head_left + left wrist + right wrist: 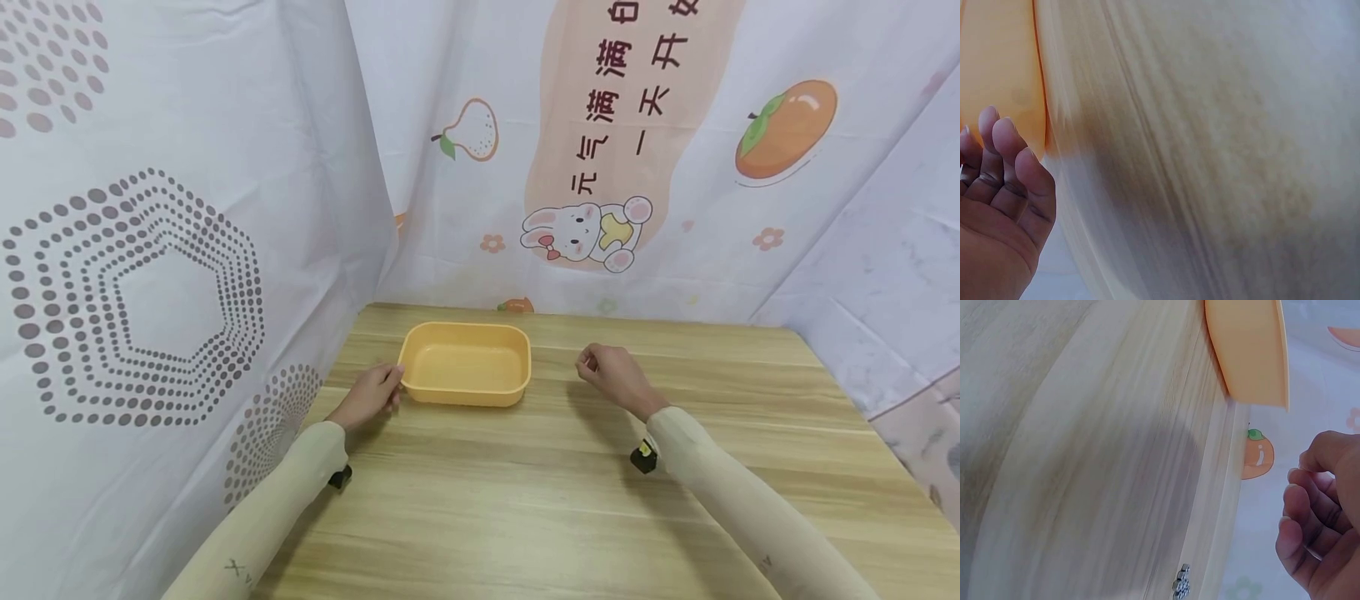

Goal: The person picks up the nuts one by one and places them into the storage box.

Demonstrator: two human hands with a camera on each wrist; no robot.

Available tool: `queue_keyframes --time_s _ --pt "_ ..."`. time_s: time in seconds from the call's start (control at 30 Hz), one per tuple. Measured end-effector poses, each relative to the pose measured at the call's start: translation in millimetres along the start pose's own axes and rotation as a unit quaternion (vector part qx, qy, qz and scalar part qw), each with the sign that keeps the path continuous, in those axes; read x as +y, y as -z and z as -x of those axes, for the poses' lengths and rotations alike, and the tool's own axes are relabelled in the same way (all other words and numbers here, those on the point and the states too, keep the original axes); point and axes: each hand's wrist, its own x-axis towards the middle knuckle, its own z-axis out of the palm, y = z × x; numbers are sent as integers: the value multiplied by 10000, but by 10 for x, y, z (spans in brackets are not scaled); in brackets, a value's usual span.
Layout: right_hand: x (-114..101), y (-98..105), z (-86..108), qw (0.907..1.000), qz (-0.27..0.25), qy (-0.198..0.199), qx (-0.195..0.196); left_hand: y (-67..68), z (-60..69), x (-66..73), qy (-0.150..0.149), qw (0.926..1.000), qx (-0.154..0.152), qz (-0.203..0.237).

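A shallow yellow-orange plastic tray point(465, 398), a rounded rectangle, sits on the wooden table near its back edge, and nothing shows inside it. My left hand point(372, 390) grips its left end, the thumb at the rim and the curled fingers below. In the left wrist view those fingers point(1007, 134) lie against the tray's side. To the right of the tray, apart from it, my right hand point(615, 375) hangs above the table with loosely curled fingers, holding nothing visible. The right wrist view shows a small silver piece point(1181, 584) near the table's edge; the head view does not show it.
The wood-grain table point(480, 500) reaches toward me and to the right. Behind it hangs a white cloth point(450, 250) printed with fruit and a rabbit. Another white cloth point(187, 300) with dotted hexagons stands close on the left. A black wrist device point(643, 457) shows below the right sleeve.
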Motion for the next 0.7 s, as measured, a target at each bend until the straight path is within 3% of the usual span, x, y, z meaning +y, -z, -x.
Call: queue_keyframes --time_s 0.7 --pt "-160 -40 -79 9999 -60 152 -31 -8 7 23 29 10000 38 51"
